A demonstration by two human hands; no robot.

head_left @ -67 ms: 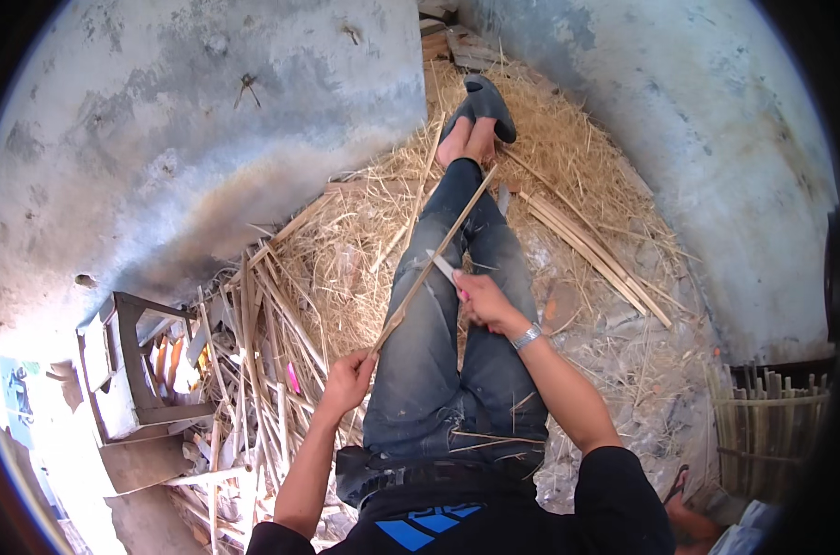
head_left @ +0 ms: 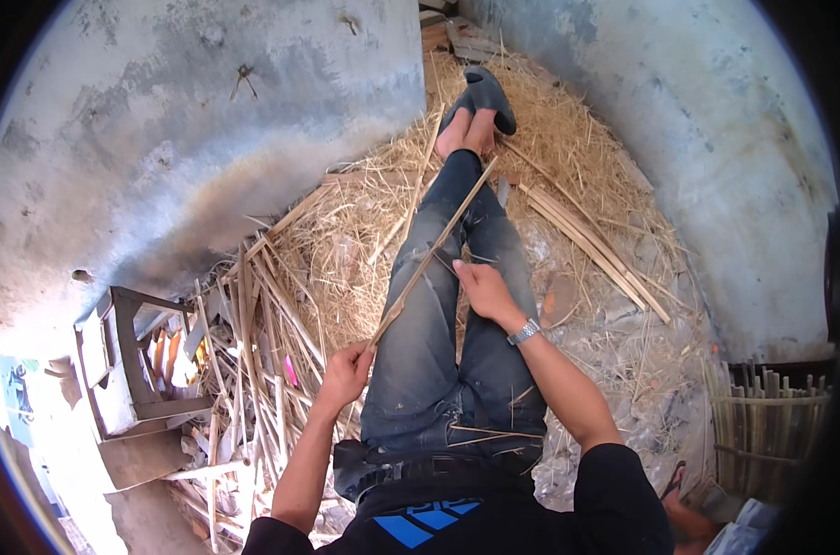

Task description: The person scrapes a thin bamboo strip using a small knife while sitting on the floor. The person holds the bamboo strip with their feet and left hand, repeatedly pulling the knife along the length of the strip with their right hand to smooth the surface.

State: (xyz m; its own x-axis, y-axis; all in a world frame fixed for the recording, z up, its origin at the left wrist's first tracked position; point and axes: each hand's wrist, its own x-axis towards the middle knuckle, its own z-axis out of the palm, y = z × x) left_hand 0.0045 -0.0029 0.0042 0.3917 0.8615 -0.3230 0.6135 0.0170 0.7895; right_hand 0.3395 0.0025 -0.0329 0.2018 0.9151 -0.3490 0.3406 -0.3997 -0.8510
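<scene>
1. Head view, landmark: the person's outstretched legs in worn blue jeans (head_left: 438,351) are lying along the middle of the picture, with the bare feet crossed at the far end on dark sandals (head_left: 483,95).
2. Left hand (head_left: 346,372): it is sitting just left of the jeans near the hip, fingers curling shut around the near end of a long thin bamboo strip (head_left: 434,252).
3. Bamboo strip: it is running slantwise from that hand, across the left thigh, up toward the shins, its far tip ending just right of the knees.
4. Right hand (head_left: 483,289): it is resting on the right thigh, wearing a metal wristwatch (head_left: 523,332); the fingers are bending near the strip's middle, but whether they are gripping anything cannot be told.
5. Left of the jeans: a heap of cut bamboo slats (head_left: 253,351) is lying on straw, and beyond it a small wooden stool (head_left: 128,361) is lying tipped over.
6. Right of the jeans: a bundle of long splints (head_left: 591,242) is lying on the straw (head_left: 568,148).
7. Far right of the jeans: a woven bamboo basket (head_left: 771,425) is standing by the wall.
</scene>
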